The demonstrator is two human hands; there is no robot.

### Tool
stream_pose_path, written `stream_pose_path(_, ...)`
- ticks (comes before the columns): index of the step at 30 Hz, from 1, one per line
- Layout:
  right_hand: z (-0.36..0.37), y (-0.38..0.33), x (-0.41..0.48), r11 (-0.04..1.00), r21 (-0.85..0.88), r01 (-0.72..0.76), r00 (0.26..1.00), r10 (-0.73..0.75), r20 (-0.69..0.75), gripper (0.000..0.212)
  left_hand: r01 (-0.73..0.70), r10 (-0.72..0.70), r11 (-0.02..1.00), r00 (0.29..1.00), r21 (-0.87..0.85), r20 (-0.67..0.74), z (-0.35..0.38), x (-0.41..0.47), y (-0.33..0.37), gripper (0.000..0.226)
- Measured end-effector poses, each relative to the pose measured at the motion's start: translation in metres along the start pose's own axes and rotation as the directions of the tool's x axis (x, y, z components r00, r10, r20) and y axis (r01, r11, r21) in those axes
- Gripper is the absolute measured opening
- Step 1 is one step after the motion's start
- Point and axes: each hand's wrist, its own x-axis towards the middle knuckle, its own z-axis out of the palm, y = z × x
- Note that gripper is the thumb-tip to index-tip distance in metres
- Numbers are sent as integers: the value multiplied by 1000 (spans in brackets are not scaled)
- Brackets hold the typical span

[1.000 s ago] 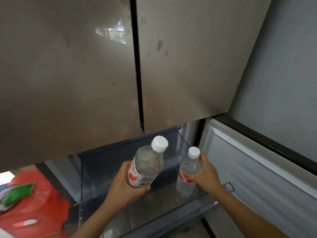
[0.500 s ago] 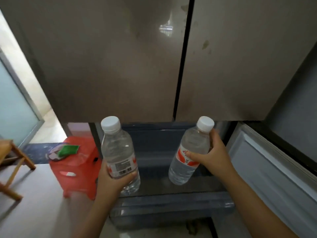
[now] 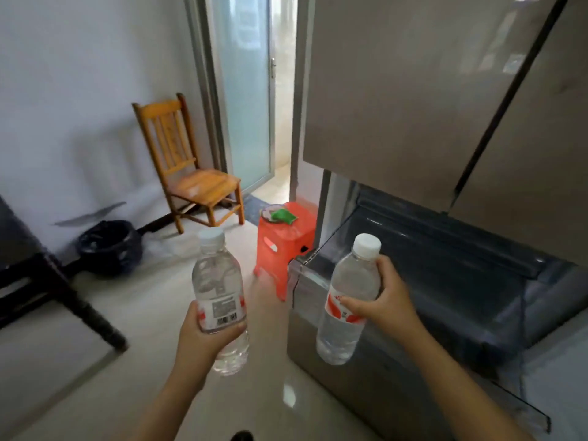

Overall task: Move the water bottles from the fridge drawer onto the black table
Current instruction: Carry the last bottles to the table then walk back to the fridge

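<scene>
Head view: we are gripping the first water bottle in our left hand, fingers curling round its barcode label, and the second water bottle in our right hand, thumb and fingers wrapping its red-and-white label. Both are hanging in the air, the first nearly upright over the pale floor, the second tilting above the open fridge drawer's front corner. The black table is showing at the left edge, well apart from both.

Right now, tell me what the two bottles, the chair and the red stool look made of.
The left bottle and right bottle: probably clear glossy plastic; see-through walls. The chair: likely varnished wood; orange-brown slats with sheen. The stool: seemingly moulded plastic; uniform red, smooth glare.
</scene>
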Motion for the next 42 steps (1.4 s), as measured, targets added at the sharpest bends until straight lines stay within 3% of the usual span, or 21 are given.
stream_pose_path(5,70,23,-2,987,-160,22,982,9,190,73,49,-38,998,975,45,-219,-77,-45,-13,64)
stream_pose_path(8,115,17,-11,987,-147,65,950,-16,312,71,87,-64,995,939,55,-338,-130,-81,-20,71)
stream_pose_path(13,207,-20,-45,976,-96,194,857,-121,501,68,109,-80,994,848,25,-524,-222,-159,-32,63)
stream_pose_path(17,275,-47,-89,953,-95,289,790,-181,586,70,127,-95,992,791,10,-604,-290,-225,-39,80)
stream_pose_path(22,373,-87,-176,957,-18,290,715,-205,669,71,133,-57,990,674,45,-737,-412,-326,-40,81)
stream_pose_path(29,468,-134,-255,946,39,321,585,-230,778,67,88,-31,996,541,20,-840,-510,-406,-37,75)
stream_pose_path(37,580,-174,-281,934,33,355,507,-222,833,68,80,-25,997,487,16,-873,-587,-424,-46,79)
stream_pose_path(41,671,-193,-291,929,42,368,473,-226,851,67,108,-6,993,483,52,-876,-645,-412,-41,56)
stream_pose_path(42,699,-198,-295,928,60,369,456,-236,858,69,113,-5,992,456,53,-890,-664,-407,-40,56)
